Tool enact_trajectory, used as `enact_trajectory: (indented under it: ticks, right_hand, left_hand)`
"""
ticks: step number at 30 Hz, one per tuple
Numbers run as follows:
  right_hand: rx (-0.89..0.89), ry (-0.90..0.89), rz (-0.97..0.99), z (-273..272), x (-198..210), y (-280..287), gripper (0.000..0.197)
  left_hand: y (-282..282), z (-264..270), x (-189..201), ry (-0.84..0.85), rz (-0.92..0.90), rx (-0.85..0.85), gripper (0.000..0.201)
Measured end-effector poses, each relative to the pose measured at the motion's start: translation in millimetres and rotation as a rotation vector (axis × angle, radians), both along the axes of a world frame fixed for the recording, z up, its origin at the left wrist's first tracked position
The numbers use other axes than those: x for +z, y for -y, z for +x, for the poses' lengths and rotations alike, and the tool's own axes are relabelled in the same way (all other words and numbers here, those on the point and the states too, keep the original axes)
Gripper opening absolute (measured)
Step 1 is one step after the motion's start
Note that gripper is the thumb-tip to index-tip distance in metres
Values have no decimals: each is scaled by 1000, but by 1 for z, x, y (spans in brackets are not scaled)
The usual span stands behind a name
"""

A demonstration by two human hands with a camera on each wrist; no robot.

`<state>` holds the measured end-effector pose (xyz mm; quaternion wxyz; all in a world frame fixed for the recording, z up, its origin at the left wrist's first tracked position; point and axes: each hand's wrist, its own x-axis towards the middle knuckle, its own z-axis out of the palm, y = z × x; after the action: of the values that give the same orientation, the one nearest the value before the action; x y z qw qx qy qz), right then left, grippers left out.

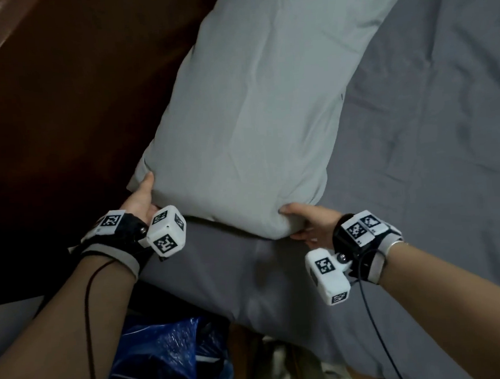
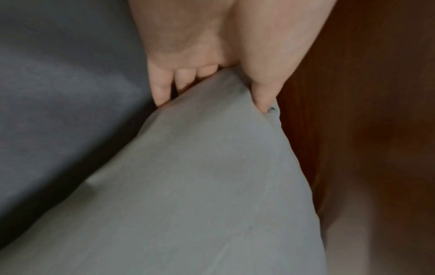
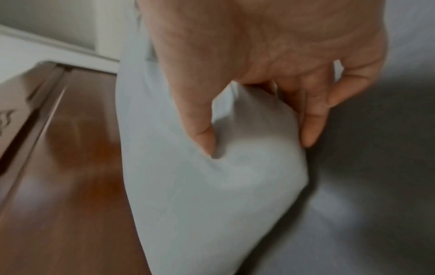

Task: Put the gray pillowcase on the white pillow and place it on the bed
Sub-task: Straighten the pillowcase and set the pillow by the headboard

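Observation:
The pillow, fully inside the gray pillowcase, lies lengthwise on the darker gray bed sheet beside the wooden headboard. No white of the pillow shows. My left hand grips its near left corner, thumb on top and fingers underneath; the left wrist view shows the thumb pressed into the pillowcase. My right hand grips the near right corner, thumb dug into the pillowcase and fingers curled behind it.
A blue plastic bag and other items lie on the floor below the bed's near edge. The dark wooden headboard runs along the pillow's left side. The sheet stretches wide to the right. Cables hang from both wrist cameras.

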<state>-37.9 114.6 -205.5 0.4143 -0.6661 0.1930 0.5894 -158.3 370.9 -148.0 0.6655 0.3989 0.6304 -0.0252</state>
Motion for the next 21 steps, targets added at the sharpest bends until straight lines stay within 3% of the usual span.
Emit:
enact_trajectory:
  ticks: [2, 4, 8, 16, 21]
  right_hand:
    - [-98, -39, 62, 1, 3, -1, 54]
    - [-154, -33, 55, -4, -2, -6, 46]
    - [-163, -60, 122, -18, -11, -14, 17]
    - [23, -134, 101, -28, -17, -7, 22]
    - [129, -74, 34, -27, -13, -8, 44]
  left_hand:
    - [-2, 4, 5, -2, 58, -48, 60]
    - [-6, 6, 12, -101, 106, -88, 55]
    - [-15, 1, 20, -165, 161, -101, 68]
    - [14, 6, 17, -236, 168, -98, 66]
    - [10, 6, 18, -247, 166, -41, 66]
